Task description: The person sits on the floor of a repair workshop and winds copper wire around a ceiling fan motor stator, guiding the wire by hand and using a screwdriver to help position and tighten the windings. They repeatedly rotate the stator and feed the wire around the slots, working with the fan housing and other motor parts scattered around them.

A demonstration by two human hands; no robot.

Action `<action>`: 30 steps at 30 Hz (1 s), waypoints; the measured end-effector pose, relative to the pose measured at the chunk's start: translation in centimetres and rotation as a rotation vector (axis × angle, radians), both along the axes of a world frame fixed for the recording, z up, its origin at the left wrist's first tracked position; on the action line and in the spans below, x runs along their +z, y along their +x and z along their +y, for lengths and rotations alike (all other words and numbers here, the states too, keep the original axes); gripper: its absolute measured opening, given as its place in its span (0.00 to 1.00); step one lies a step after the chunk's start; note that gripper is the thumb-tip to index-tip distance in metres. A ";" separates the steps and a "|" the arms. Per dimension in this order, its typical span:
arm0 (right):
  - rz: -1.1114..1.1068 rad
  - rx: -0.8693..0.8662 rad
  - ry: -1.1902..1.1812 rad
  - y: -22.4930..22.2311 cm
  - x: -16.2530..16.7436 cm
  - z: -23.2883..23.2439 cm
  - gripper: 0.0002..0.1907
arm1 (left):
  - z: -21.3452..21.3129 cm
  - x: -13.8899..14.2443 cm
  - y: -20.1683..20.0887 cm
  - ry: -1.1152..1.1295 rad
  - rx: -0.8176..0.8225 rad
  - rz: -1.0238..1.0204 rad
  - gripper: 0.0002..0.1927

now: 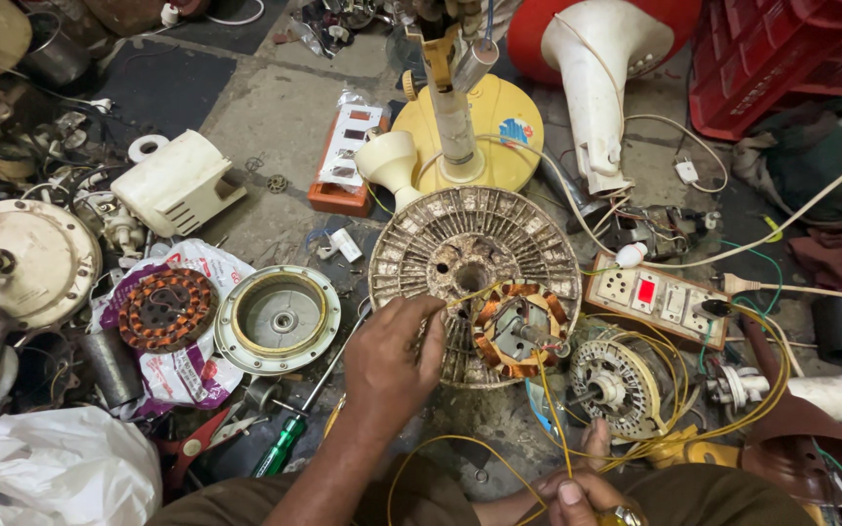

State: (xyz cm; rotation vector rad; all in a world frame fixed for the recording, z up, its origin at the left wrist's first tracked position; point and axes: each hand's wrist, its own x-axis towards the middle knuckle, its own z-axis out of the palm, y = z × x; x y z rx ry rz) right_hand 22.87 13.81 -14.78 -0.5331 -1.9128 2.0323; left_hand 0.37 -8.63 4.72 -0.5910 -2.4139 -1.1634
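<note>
Fan-motor repair on a workshop floor, seen from above. At centre frame the left hand [397, 365] rests on the lower left rim of a ribbed round motor housing [440, 234], its fingers narrowed to a pinch on a thin yellow wire [550, 404] where this meets the copper-wound stator [518, 326], which sits on the housing's lower right edge. The right hand [577, 487], at the lower edge of the frame, is closed on the same wire's lower run; the grip itself is partly cut off.

The stator is judged dense and rigid, with a steel core that bears a firm hold at its outer ring. Its copper coils look fragile: thin enamelled wire that scrapes or kinks easily, so they are better left untouched. The yellow wire is light, limp and springy, best pinched near its end. The housing appears stiff, dusty and moderately heavy.

Left of centre lie a round end cover [280, 319] and a second stator [166, 310] on a printed bag; a switch-and-socket board [660, 297] lies to the right.
</note>
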 end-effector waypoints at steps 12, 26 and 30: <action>-0.024 0.003 0.084 -0.2 -0.6 0.3 0.17 | 0.1 -0.1 -0.1 -0.048 0.064 0.019 0.08; -0.070 0.043 0.001 0.5 -2.8 1.4 0.17 | 0.3 0.0 0.2 -0.005 -0.015 0.040 0.08; 0.112 0.021 0.125 0.1 -2.8 0.9 0.18 | 0.2 0.3 0.4 0.088 -0.014 -0.017 0.08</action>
